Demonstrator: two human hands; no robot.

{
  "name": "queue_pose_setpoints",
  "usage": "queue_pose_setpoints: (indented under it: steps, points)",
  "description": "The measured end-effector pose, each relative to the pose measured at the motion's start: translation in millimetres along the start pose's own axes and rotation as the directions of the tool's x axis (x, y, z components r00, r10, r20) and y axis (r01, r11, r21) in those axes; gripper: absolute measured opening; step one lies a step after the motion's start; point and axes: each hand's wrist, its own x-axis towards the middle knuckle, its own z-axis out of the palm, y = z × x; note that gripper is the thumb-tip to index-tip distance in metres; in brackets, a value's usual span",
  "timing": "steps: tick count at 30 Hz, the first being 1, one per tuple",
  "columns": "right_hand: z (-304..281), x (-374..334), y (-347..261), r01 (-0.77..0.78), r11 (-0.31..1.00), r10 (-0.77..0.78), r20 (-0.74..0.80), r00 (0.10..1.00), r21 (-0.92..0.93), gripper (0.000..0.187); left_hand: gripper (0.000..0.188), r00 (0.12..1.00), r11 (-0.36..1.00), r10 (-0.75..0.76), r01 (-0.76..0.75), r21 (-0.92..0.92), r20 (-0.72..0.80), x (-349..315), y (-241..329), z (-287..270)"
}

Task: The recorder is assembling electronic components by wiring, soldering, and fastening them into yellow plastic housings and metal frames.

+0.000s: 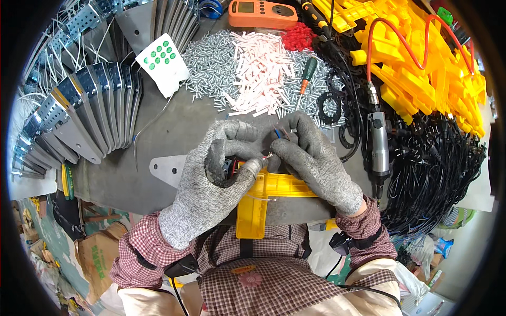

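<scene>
Both hands wear grey knit gloves with darker fingertips and meet over the near middle of the table. My left hand is closed, thumb and finger pinching a thin wire end with a bare tip. Something dark with red and blue bits sits inside its curl, mostly hidden. My right hand is closed too, its fingertips pinched round thin blue and brown wires. Under the hands lies a yellow plastic frame, partly covered, overhanging the table's near edge. A pale metal plate with holes pokes out beside my left hand.
Screws, pale sleeves and a green-handled screwdriver lie beyond. Stacked metal brackets stand left. At right are a power screwdriver on a red hose, yellow plastic parts and black cables. An orange meter sits behind.
</scene>
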Motion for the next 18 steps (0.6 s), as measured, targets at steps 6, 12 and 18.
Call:
queue_pose_setpoints:
  steps: [6, 12, 18]
  points:
    - [3, 2, 19, 0.053, 0.997, -0.058, 0.085, 0.995, 0.063, 0.016, 0.012, 0.995, 0.994, -0.1, 0.099, -0.042, -0.027, 0, 11, -4]
    - [6, 3, 7, -0.021, 0.986, 0.014, 0.044, 0.999, 0.167, 0.017, 0.015, 0.992, 0.978, -0.125, 0.12, -0.168, -0.021, -3, 4, 0]
    - [6, 8, 27, 0.099, 0.947, -0.124, 0.063, 0.99, 0.307, 0.018, 0.014, 0.992, 0.983, -0.123, 0.119, -0.139, -0.022, -3, 3, 0]
